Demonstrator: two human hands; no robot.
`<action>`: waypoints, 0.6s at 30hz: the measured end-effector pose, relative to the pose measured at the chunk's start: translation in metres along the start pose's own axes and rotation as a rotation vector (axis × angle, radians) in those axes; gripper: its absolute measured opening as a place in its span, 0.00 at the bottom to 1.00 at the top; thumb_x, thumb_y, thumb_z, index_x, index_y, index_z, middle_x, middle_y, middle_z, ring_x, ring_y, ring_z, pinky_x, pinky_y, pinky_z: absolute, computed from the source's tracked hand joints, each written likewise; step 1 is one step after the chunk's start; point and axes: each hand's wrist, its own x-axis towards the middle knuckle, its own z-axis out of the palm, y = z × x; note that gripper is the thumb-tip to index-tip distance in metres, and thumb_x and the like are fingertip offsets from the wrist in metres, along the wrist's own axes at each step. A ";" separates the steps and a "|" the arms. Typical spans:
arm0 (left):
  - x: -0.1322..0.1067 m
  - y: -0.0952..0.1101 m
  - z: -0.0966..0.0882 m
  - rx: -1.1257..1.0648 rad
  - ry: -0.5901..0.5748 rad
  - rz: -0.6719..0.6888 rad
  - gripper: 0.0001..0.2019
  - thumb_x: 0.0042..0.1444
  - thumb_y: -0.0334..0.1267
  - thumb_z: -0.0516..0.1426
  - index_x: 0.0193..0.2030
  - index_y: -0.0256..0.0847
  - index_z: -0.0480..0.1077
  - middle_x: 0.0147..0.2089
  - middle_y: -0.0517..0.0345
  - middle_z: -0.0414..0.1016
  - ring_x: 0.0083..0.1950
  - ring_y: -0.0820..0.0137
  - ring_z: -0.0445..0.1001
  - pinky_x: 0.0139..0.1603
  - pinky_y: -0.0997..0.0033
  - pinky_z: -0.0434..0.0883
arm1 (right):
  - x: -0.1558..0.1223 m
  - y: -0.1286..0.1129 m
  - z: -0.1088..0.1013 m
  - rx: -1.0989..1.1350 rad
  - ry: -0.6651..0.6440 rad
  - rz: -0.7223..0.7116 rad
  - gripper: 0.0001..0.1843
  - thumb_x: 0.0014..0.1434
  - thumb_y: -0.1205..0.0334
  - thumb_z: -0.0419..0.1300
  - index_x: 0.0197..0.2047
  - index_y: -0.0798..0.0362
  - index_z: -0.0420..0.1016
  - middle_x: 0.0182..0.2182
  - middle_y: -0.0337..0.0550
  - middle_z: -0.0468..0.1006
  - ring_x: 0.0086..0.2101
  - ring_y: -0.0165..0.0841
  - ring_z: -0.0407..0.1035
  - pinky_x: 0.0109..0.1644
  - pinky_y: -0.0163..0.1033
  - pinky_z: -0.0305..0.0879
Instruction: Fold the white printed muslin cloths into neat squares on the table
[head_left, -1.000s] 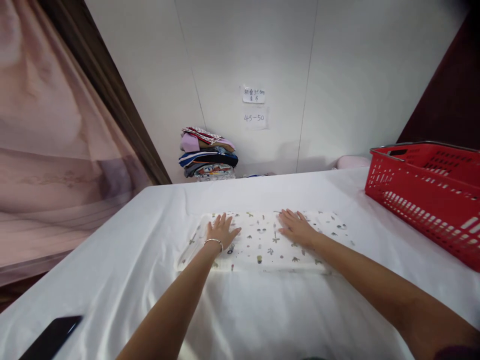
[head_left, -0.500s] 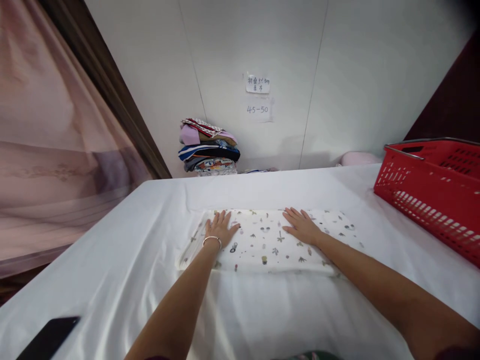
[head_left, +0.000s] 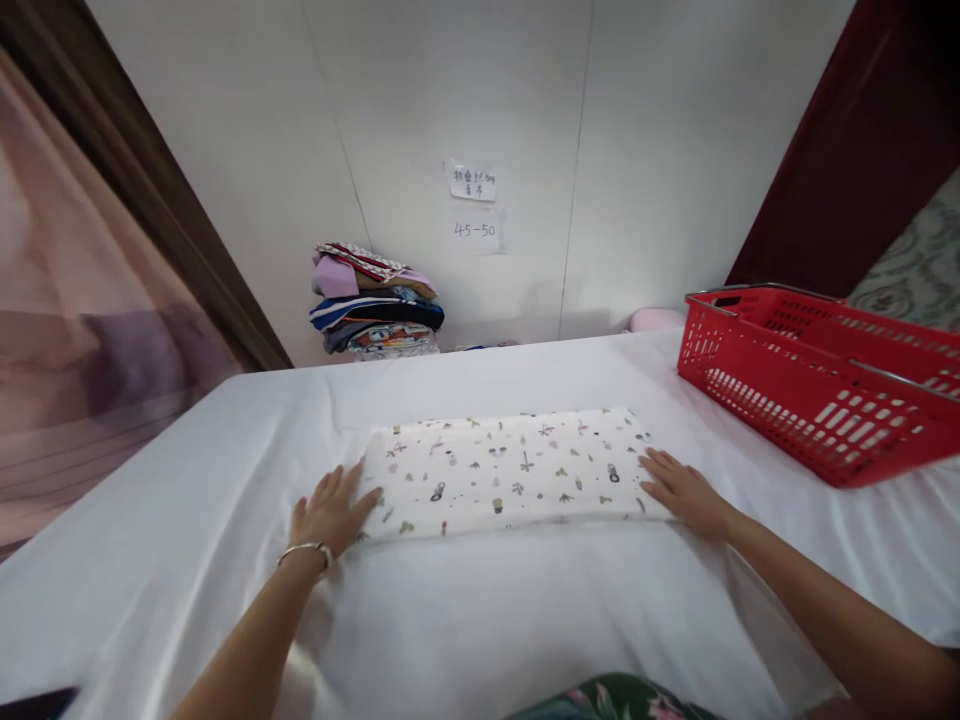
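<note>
A folded white cloth (head_left: 502, 480) with small plant and figure prints lies flat as a long rectangle on the white-covered table (head_left: 480, 600). At its left end rests my left hand (head_left: 330, 510), a bracelet on the wrist, fingers spread and the fingertips at the cloth's edge. My right hand (head_left: 686, 492) lies at the opposite end, palm down, its fingers stretched over the corner. Neither hand grips the fabric.
A red plastic basket (head_left: 810, 385) with metal handles stands on the right of the table. Behind the far edge rises a stack of folded fabrics (head_left: 379, 300) by the wall. A dark flat object (head_left: 37, 703) shows at the lower left. Pink curtains (head_left: 90, 380) hang on the left.
Both hands have slid outward from the top of the cloth to its two ends. The view has turned to the right, bringing more of the basket into sight.
</note>
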 end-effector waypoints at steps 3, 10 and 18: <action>-0.008 -0.014 0.000 -0.117 0.087 -0.124 0.32 0.56 0.55 0.42 0.61 0.36 0.58 0.60 0.47 0.63 0.61 0.57 0.60 0.59 0.57 0.59 | -0.018 0.017 0.003 0.100 0.118 0.114 0.35 0.57 0.39 0.42 0.61 0.51 0.60 0.62 0.47 0.54 0.61 0.42 0.48 0.63 0.51 0.46; -0.020 0.000 -0.013 -0.201 -0.047 -0.314 0.32 0.53 0.57 0.45 0.57 0.36 0.61 0.51 0.42 0.71 0.51 0.54 0.70 0.47 0.59 0.67 | -0.020 0.017 -0.003 0.306 0.148 0.369 0.36 0.54 0.43 0.50 0.60 0.56 0.61 0.48 0.54 0.72 0.43 0.44 0.70 0.47 0.48 0.66; -0.028 0.015 -0.025 -0.194 -0.073 -0.357 0.26 0.51 0.55 0.48 0.49 0.38 0.66 0.46 0.42 0.74 0.47 0.52 0.72 0.39 0.61 0.67 | -0.015 0.018 -0.016 0.482 0.078 0.381 0.37 0.48 0.48 0.58 0.58 0.57 0.63 0.44 0.60 0.72 0.31 0.41 0.71 0.27 0.40 0.69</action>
